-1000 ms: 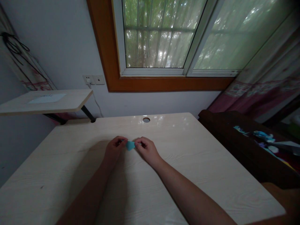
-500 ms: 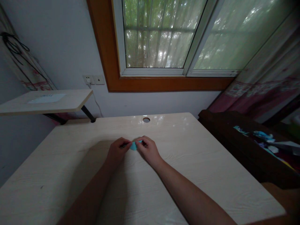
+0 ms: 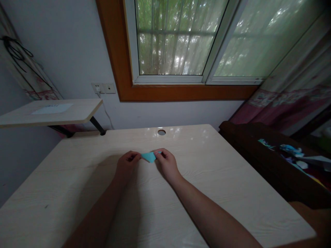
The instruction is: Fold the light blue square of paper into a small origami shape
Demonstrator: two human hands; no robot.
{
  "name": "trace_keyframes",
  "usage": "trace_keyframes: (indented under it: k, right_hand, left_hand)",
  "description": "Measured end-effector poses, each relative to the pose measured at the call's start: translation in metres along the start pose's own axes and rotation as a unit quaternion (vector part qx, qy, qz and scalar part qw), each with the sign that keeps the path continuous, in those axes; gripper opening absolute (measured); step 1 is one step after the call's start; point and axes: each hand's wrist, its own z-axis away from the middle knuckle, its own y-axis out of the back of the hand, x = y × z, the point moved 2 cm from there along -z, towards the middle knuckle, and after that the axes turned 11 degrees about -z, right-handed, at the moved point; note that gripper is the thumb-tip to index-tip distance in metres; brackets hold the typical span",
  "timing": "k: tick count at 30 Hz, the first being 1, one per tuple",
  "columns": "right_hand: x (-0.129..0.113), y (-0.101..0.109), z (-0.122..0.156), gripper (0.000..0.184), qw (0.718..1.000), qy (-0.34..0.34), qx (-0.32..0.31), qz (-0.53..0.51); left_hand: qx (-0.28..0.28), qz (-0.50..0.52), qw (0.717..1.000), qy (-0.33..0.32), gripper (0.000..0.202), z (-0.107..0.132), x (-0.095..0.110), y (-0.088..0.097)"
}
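Left hand [image 3: 127, 163] pinching one tip of the turquoise paper [image 3: 149, 157], thumb and fingertips closed; right hand [image 3: 168, 163] gripping the opposite end likewise. Paper showing on the near side of the desk hole [image 3: 161, 132], slightly left of it. Two-ended grip presumably steadying so small a piece. Compared with half a second ago, hands are standing farther apart, more paper showing between.

— Surface?
— Pale wood-grain rectangular desk [image 3: 227, 179], pierced by a round hole [image 3: 161, 132] near far edge.
— On it?
— Black-legged pale board shelf [image 3: 82, 108] set far left; rectangular white sheet [image 3: 53, 109] laid on that.
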Motion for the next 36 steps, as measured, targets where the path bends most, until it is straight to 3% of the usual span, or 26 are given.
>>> trace_keyframes:
  k: [3, 6, 9, 16, 26, 32, 36]
  right_hand:
    - [0.003, 0.003, -0.003, 0.02, 0.998, -0.019, 0.039, -0.049]
    - [0.003, 0.003, -0.004, 0.021, 0.997, -0.023, 0.038, -0.063]
    - [0.001, 0.001, -0.001, 0.023, 0.999, -0.016, 0.007, -0.029]
    - [-0.009, -0.006, 0.006, 0.017, 0.994, 0.056, -0.08, 0.055]
    - [-0.021, -0.012, 0.012, 0.009, 0.97, 0.139, -0.135, 0.147]
    - [-0.025, -0.011, 0.013, 0.012, 0.966, 0.149, -0.106, 0.184]
    - [-0.022, 0.001, 0.005, 0.01, 0.976, 0.133, -0.007, 0.173]
  left_hand:
    - [0.06, 0.044, 0.997, 0.034, 0.022, -0.004, -0.009, 0.006]
    - [0.091, 0.068, 0.993, 0.042, 0.024, -0.006, -0.012, 0.008]
    - [0.069, 0.056, 0.996, 0.008, 0.025, -0.005, -0.006, 0.003]
    - [-0.062, -0.051, 0.993, -0.081, 0.02, 0.003, 0.012, -0.007]
    - [-0.024, -0.153, 0.966, -0.206, 0.013, 0.009, 0.019, -0.009]
    - [-0.003, -0.163, 0.966, -0.202, 0.014, 0.011, 0.022, -0.006]
    - [0.019, -0.154, 0.975, -0.162, 0.012, 0.01, 0.017, -0.001]
